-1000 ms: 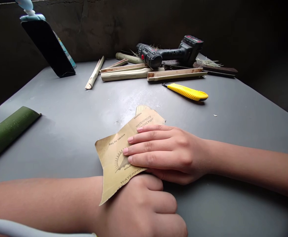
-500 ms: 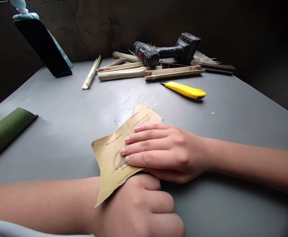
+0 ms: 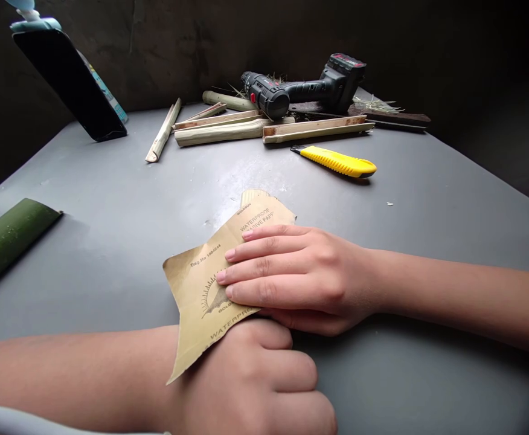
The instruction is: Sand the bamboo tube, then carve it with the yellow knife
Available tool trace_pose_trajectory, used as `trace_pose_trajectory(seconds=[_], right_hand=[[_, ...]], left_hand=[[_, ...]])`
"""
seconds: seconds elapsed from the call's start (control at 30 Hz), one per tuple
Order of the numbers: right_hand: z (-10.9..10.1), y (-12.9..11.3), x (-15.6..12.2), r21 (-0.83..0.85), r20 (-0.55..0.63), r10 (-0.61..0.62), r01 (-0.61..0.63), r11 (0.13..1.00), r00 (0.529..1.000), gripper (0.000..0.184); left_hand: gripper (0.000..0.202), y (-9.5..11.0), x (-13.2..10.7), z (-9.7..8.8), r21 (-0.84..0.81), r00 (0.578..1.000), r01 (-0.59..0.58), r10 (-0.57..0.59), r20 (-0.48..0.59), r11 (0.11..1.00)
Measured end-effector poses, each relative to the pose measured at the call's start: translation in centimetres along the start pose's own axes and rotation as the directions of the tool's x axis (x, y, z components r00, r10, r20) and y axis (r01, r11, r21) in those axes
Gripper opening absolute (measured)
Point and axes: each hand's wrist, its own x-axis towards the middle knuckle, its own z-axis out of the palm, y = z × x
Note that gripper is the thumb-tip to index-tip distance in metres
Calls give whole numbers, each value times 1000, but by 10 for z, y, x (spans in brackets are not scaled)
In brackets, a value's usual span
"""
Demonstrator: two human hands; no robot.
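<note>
A tan sheet of waterproof sandpaper lies draped over a pale bamboo piece, of which only the far tip shows. My right hand lies on the sandpaper with its fingers together on top and the thumb tucked underneath. My left hand is a closed fist just in front of it, touching the right hand. The lower edge of the sandpaper overlaps its wrist. What the fist holds is hidden.
At the back of the grey table lie several split bamboo sticks, a black cordless drill and a yellow utility knife. A phone leans on a stand at the far left. A green bamboo half lies left.
Both hands and the sandpaper keep the same pose. Only the view has drifted a little, so everything sits slightly further left and up.
</note>
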Motion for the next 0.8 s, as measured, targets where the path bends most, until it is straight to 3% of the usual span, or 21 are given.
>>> trace_pose_trajectory(seconds=[0.3, 0.53, 0.8], right_hand=[[0, 0, -1, -3, -2, 2, -2, 1000, 1000, 30], [0, 0, 0, -10, 3, -1, 1, 1000, 1000, 30], [-1, 0, -1, -7, 11, 5, -5, 1000, 1000, 30]], left_hand=[[49, 3, 3, -2, 33, 995, -16, 13, 102, 999], [48, 20, 4, -2, 130, 956, 243, -260, 133, 961], [53, 30, 6, -3, 92, 942, 299, -309, 131, 950]])
